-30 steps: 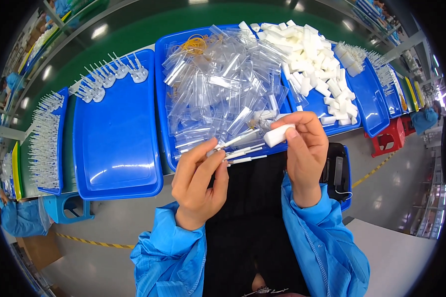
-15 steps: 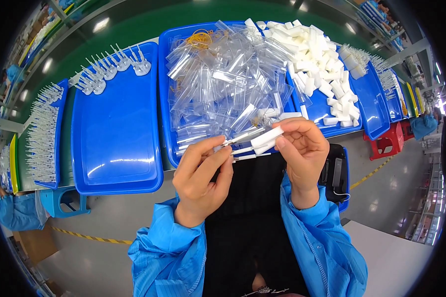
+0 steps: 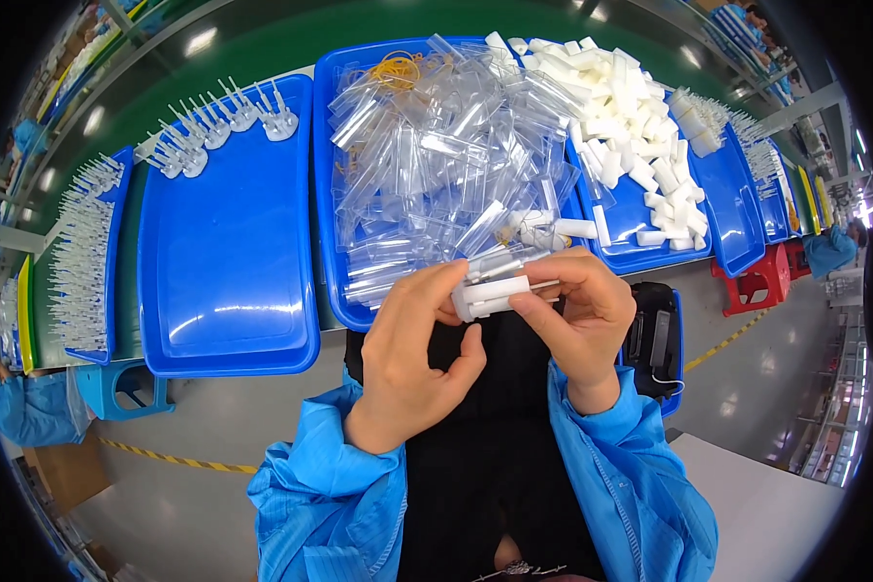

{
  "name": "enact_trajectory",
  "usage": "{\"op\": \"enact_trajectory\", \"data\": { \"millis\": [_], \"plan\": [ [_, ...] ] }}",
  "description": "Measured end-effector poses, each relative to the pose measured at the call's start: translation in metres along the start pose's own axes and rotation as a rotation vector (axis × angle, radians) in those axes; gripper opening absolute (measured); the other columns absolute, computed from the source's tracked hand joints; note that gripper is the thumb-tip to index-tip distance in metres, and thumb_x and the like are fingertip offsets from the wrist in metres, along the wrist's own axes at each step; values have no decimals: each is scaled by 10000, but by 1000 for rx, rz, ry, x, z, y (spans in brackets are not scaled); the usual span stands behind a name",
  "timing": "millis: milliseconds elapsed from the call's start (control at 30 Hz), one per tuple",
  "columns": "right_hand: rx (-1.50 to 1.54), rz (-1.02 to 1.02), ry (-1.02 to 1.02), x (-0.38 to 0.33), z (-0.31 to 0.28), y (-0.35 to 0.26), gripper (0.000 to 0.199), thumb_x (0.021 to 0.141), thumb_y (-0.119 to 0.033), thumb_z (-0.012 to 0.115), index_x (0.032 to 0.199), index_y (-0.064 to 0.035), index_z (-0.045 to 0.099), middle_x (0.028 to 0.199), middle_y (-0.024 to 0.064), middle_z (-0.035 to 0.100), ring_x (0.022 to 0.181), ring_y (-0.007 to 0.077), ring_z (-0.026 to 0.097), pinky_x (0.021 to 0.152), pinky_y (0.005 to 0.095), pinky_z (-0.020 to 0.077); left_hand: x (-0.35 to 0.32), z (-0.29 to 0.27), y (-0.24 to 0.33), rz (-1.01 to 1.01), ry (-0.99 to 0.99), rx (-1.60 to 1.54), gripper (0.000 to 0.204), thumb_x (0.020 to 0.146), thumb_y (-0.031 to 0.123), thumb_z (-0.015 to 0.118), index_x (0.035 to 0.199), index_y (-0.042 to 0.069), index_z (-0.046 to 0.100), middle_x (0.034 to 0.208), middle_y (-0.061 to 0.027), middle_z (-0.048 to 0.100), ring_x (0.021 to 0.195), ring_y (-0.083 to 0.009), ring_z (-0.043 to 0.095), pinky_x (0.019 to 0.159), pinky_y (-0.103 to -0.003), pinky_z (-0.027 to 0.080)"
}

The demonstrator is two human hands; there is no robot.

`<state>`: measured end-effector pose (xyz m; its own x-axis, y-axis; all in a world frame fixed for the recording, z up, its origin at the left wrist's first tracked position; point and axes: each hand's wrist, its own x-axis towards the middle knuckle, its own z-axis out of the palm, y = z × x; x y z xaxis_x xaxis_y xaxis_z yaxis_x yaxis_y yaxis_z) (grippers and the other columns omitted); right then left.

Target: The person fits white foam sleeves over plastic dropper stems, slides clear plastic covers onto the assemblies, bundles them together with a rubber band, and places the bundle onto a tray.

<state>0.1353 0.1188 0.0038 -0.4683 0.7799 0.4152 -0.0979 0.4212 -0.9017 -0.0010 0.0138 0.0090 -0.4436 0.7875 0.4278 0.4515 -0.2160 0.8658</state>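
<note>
In front of me, at the near edge of the clear-sleeve tray, both hands meet on one small pronged piece. My left hand (image 3: 407,354) is closed round its pale disc-shaped base (image 3: 463,302), thumb apart below. Thin prongs point right from the base, and white foam tubes (image 3: 498,289) sit around some of them. My right hand (image 3: 587,315) pinches at the outer end of the foam tubes with thumb and forefinger; thin prong tips stick out beside the fingers. A clear plastic sleeve (image 3: 495,262) lies behind the piece, partly hidden by my fingers.
A blue tray (image 3: 233,359) on the left bears several pronged pieces (image 3: 204,131) along its far edge. The middle tray (image 3: 328,223) is heaped with clear sleeves (image 3: 446,145) and yellow rubber bands (image 3: 395,73). White foam pieces (image 3: 621,107) fill the tray right of it.
The foam tube in my right hand has moved left and down, along a prong toward the base. My left hand has shifted its grip to the base, its thumb now apart.
</note>
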Motion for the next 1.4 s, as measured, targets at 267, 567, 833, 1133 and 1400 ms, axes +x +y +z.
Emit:
{"op": "enact_trajectory", "data": {
  "millis": [267, 567, 833, 1133, 1400],
  "plan": [
    [-221, -298, -92, 19, -19, -9, 187, 710, 1, 757, 888, -16, 704, 833, 93, 682, 738, 159, 639, 622, 272, 489, 1, -8, -2, -19, -133, 59, 444, 661, -110, 742, 1081, -1, 647, 1075, -128, 515, 782, -178, 601, 667, -253, 536],
    [-897, -2, 27, 64, -96, 54, 249, 726, -40, 714, 967, -39, 650, 921, 122, 663, 805, 255, 649, 700, 350, 499, -2, -9, -5, -74, -193, -91, 370, 700, -63, 756, 1043, -17, 624, 1133, -128, 519, 919, -214, 636, 713, -273, 580],
    [-731, 74, 80, 68, -103, 50, 251, 745, -33, 694, 992, -35, 650, 875, 116, 655, 781, 244, 641, 699, 328, 499, -3, -18, -6, -159, -134, -259, 209, 804, -18, 696, 1007, -52, 658, 1095, -136, 557, 922, -187, 633, 751, -263, 573],
    [-936, -159, 169, 97, -121, 47, 362, 722, -30, 705, 1080, -67, 656, 897, 120, 613, 708, 231, 601, 671, 337, 493, -5, -12, -10, -261, -108, -312, 142, 797, -60, 684, 939, -59, 675, 1053, -123, 578, 898, -174, 649, 713, -243, 581],
    [-1024, -188, 92, 104, -129, 82, 207, 784, -84, 677, 983, -29, 660, 864, 153, 621, 727, 299, 629, 657, 378, 492, -3, -9, -7, -185, -41, -201, 149, 769, -75, 686, 915, -46, 675, 1032, -129, 609, 850, -177, 662, 690, -251, 583]
  ]
}}
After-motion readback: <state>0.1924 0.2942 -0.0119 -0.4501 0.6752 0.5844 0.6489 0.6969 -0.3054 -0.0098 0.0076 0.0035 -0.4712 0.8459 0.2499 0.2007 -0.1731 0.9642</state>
